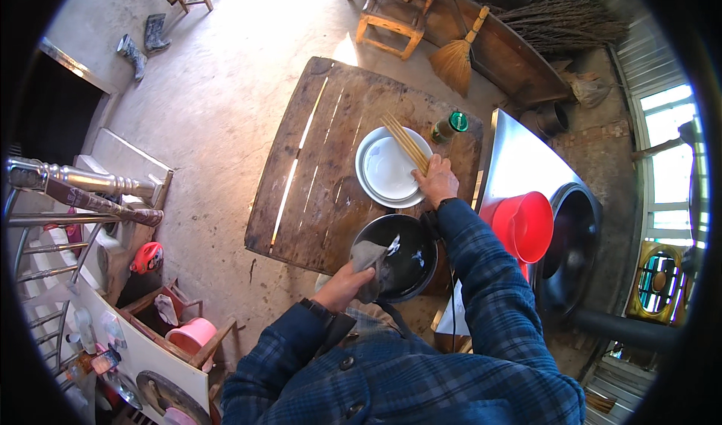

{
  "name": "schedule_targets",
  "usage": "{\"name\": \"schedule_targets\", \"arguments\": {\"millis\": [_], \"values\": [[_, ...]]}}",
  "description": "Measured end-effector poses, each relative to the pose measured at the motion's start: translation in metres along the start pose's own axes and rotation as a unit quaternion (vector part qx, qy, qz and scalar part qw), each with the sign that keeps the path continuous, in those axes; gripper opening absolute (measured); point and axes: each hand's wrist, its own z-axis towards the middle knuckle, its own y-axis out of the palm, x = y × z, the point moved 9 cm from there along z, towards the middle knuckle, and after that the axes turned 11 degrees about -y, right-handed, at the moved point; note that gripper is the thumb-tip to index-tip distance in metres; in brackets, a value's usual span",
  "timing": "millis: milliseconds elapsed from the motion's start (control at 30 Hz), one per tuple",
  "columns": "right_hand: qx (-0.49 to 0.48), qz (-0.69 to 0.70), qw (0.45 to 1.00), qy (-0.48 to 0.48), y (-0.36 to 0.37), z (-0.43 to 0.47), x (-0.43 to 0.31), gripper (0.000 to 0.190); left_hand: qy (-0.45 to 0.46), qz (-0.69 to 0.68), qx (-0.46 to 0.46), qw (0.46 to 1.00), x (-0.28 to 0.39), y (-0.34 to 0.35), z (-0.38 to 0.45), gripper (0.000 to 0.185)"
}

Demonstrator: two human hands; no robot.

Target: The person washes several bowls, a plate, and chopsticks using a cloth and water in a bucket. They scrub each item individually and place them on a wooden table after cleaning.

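My right hand (437, 182) grips a bundle of wooden chopsticks (407, 145) at one end. They lie slantwise across the stacked white bowls (385, 168) on the wooden table. My left hand (345, 285) holds a grey cloth (369, 261) at the left side of a dark round pan (407, 285). Liquid in the pan reflects bright light. Beyond my right hand, a jar with a green lid (449, 127) stands near the table's far right corner. The chopstick ends inside my right hand are hidden.
The plank table (316, 199) has long gaps between its boards. To the right, a red plastic ladle (524, 227) is beside a large wok (571, 250) set in a metal-topped stove (505, 154). A straw broom (456, 64) and a wooden chair (393, 21) stand beyond the table.
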Motion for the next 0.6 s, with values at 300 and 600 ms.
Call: {"name": "schedule_targets", "arguments": {"millis": [300, 600], "values": [[0.005, 0.009, 0.999, -0.05, -0.005, -0.007, -0.007, 0.061, 0.029, 0.031, -0.011, 0.999, 0.006, 0.013, -0.001, 0.048], [0.018, 0.045, 0.963, -0.266, -0.038, -0.027, -0.034, 0.032, 0.04, 0.127, 0.057, 0.989, 0.008, 0.006, 0.005, 0.028]]}}
